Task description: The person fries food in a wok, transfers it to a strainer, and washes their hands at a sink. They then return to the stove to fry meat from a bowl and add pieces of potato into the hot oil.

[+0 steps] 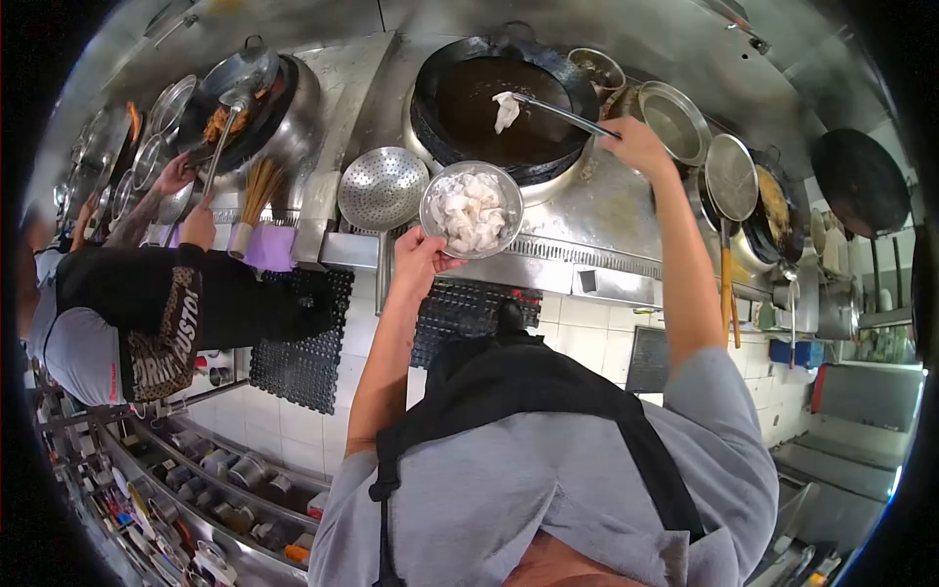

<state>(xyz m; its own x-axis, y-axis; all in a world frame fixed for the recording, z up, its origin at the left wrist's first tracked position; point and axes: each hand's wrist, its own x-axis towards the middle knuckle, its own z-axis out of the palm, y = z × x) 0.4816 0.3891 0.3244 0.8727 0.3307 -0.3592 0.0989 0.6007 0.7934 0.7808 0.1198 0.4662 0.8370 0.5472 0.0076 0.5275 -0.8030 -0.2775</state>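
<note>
My left hand [423,262] grips the rim of a metal bowl [427,217] heaped with white, batter-coated pieces [474,210]. The bowl is held just in front of a large black wok [430,117] of dark oil [489,93]. In my right hand [634,147] are long metal tongs [567,114], closed around one white coated piece [506,112] over the oil. My fingers wrap around the handle end of the tongs, to the right of the wok.
A perforated ladle [383,186] lies left of the bowl. Right of the wok are a metal pot [675,119] and a wire skimmer [732,176]. A co-worker [147,323] at the left works a wok [245,73] with a ladle. A bamboo brush [259,191] stands between us.
</note>
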